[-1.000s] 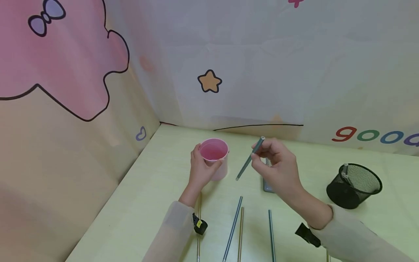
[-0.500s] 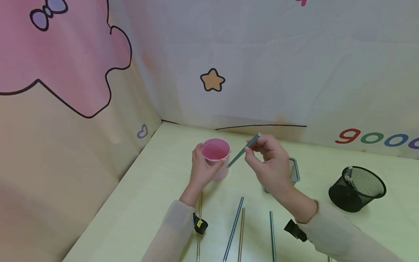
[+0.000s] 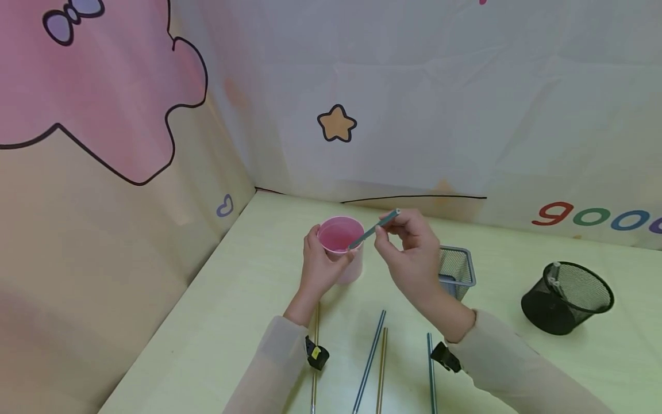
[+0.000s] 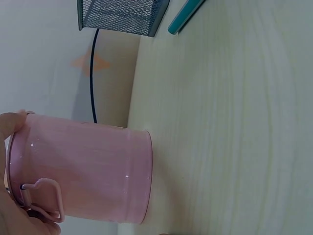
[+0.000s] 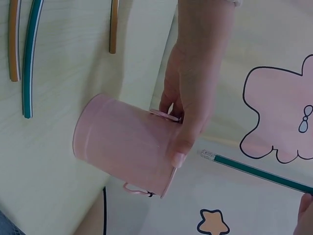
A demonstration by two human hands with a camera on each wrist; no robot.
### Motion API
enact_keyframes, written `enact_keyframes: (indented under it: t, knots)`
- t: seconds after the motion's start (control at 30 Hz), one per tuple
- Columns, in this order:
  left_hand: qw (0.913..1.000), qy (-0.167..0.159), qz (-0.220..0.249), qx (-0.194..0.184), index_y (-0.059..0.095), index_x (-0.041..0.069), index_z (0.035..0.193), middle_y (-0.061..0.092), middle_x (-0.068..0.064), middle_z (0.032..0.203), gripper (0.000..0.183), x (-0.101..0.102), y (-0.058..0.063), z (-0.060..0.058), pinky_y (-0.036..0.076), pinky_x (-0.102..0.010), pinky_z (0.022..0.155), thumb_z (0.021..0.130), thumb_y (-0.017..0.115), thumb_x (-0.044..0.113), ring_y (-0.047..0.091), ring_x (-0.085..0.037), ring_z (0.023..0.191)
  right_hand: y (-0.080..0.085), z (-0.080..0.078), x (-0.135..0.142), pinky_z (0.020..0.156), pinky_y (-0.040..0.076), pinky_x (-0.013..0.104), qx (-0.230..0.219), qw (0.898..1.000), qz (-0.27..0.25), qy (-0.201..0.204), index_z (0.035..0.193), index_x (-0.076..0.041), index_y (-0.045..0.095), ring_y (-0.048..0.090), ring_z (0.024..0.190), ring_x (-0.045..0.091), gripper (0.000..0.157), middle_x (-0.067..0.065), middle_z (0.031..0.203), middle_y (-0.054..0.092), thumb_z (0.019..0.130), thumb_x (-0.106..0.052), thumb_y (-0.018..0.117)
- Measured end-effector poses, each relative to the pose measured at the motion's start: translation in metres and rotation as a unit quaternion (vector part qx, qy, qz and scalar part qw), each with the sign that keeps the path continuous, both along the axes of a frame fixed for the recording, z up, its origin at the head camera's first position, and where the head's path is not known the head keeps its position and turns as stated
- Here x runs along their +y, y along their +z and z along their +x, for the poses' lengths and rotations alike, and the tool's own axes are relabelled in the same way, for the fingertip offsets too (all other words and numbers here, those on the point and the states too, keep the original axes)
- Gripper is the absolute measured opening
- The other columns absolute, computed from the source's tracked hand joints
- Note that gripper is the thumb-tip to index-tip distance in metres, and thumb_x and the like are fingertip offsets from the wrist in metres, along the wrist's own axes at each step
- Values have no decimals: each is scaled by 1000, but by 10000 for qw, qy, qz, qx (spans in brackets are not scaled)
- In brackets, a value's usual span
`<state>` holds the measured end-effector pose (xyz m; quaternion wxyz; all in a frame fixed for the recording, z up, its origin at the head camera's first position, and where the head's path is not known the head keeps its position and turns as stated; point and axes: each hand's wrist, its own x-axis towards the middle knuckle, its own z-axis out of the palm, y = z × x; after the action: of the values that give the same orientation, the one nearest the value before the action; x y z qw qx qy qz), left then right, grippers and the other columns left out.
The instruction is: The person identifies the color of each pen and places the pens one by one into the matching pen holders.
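My left hand grips a pink bucket-like cup near its rim, thumb on the near side. In the left wrist view the cup stands on the table and shows a small looped handle. My right hand pinches a green pencil between thumb and fingers. The pencil slants down to the left, its lower end overlapping the cup's right rim in the head view. In the right wrist view, the pencil's silver eraser end points toward the cup, just beyond my left thumb.
A grey mesh basket stands behind my right forearm. Farther right is a black mesh pen holder with a few light-ended sticks inside. Several pencils lie in front, including a blue one, a yellow-brown one and a green one.
My right hand has moved left with the green pencil, bringing its lower end to the cup's rim and tilting it flatter. The grey basket has come into view. My left hand stays on the cup.
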<state>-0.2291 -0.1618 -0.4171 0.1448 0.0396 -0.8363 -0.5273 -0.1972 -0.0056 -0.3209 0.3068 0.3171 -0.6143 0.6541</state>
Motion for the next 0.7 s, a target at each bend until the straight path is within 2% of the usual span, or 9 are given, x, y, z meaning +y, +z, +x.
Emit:
enact_keyframes:
  t: [0.07,0.17,0.3,0.4,0.7]
  knots:
    - [10000,-10,-20,62,23,0,144,35,-19,140,92,0,0,0,45,-51,99,75,77,27,41,-34,127,-2,-1,-2,78,52,15,33,10000,25,-15,88,14,55,58,82,0,14,17,87,57,76,21,56]
    - [9999,-24,-48,99,23,0,144,36,-19,139,92,-1,0,1,45,-51,98,75,77,27,41,-34,127,-6,-3,-2,78,51,14,51,10000,71,-38,89,15,55,58,83,0,14,9,88,59,76,22,56]
    - [10000,-34,-46,78,23,1,144,36,-18,140,92,0,1,1,47,-50,97,76,77,29,40,-33,128,-11,-7,-1,78,51,14,35,9999,94,-119,89,17,54,58,83,-1,14,12,88,59,76,22,56]
    - [9999,-39,-4,93,22,0,144,35,-18,140,92,0,2,1,47,-50,97,76,78,28,40,-34,128,-15,-10,0,78,51,13,7,9997,116,-209,89,17,54,57,83,-1,14,26,86,55,76,21,56]
    - [9999,-78,94,-68,20,2,146,33,-17,142,94,0,2,3,46,-48,99,76,78,29,39,-33,129,-26,-11,4,79,50,11,-410,9977,407,-359,93,16,55,56,84,-3,16,26,88,56,78,18,57]
